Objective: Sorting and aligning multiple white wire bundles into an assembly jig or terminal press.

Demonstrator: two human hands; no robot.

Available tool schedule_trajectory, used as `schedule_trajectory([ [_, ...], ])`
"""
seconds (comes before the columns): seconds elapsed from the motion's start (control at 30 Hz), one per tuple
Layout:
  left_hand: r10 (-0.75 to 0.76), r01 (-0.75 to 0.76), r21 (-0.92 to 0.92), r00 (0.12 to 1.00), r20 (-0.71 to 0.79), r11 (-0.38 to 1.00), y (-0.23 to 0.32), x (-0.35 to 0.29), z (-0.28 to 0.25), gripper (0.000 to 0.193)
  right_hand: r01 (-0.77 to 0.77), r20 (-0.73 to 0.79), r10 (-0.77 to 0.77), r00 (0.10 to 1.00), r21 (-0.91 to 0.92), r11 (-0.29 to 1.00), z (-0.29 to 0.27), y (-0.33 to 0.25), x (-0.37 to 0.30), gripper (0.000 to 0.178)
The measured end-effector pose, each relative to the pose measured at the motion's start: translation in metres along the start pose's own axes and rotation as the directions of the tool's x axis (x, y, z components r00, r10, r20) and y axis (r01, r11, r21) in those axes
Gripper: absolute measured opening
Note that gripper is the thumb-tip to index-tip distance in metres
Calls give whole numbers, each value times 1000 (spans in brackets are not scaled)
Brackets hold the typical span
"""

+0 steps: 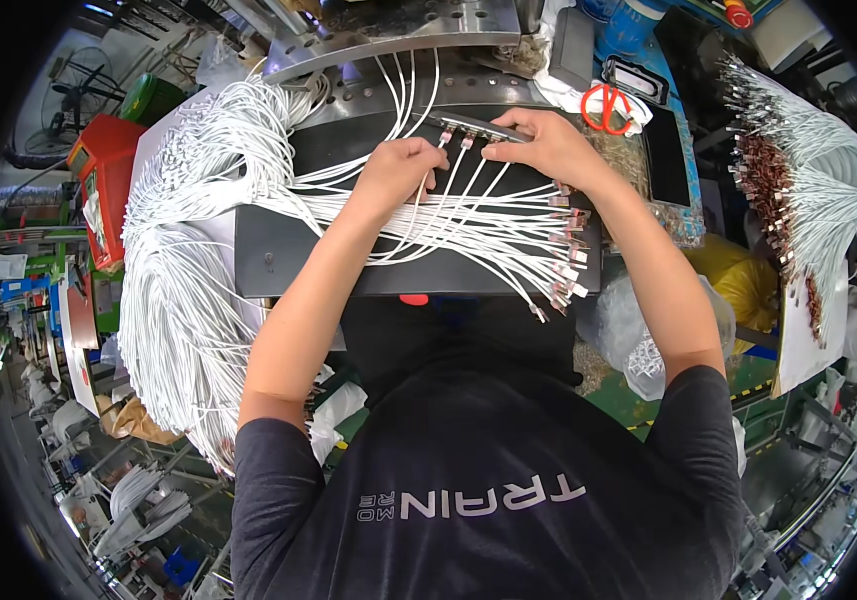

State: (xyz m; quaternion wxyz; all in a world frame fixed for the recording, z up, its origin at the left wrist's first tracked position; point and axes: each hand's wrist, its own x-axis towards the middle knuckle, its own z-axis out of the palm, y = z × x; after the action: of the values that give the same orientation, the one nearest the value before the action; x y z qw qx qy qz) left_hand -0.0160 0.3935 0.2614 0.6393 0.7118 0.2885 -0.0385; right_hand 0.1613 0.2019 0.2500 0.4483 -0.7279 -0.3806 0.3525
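Over a black work board (pixel 269 262), my left hand (pixel 401 172) is closed, thumb and fingers pinching a white cable (pixel 425 187) close to its connector end. My right hand (pixel 549 148) grips the right end of a narrow dark bar (pixel 484 129), its thumb below and fingers above. Several white cables run from small metal connectors lined up along this bar. Underneath lies a spread bundle of white cables (pixel 349 207), with metal and reddish-brown connector ends (pixel 564 255) fanned out at the right. How the connectors sit in the bar is too small to tell.
A large heap of white cables (pixel 184 300) hangs at the left. Behind the board stands a perforated metal machine plate (pixel 399 30). Red-handled scissors (pixel 606 108) lie at the right, near a clear plastic bag (pixel 649 335). Another cable bundle (pixel 799 190) rests farther right.
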Motion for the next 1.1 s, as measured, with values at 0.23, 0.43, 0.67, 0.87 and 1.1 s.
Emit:
schedule_trajectory([
  [0.23,225,-168,409,970,-95,897,8,-5,-7,30,57,-114,-108,988,-377,925,-4,-22,-1,34],
  [0.43,474,-487,147,661,-581,861,6,67,-48,46,225,-415,-705,575,-749,624,2,-27,93,28],
  [0.67,36,-51,-371,998,-46,927,35,61,-50,46,368,-544,-620,566,-506,780,-36,-14,257,26],
  [0.87,135,-156,-116,975,-174,981,37,10,-44,44,387,-487,-642,592,-527,757,-25,-25,243,26],
  [1.1,675,-632,314,477,-564,709,68,-61,-172,38,335,-451,-636,626,-581,742,-24,-28,207,26],
])
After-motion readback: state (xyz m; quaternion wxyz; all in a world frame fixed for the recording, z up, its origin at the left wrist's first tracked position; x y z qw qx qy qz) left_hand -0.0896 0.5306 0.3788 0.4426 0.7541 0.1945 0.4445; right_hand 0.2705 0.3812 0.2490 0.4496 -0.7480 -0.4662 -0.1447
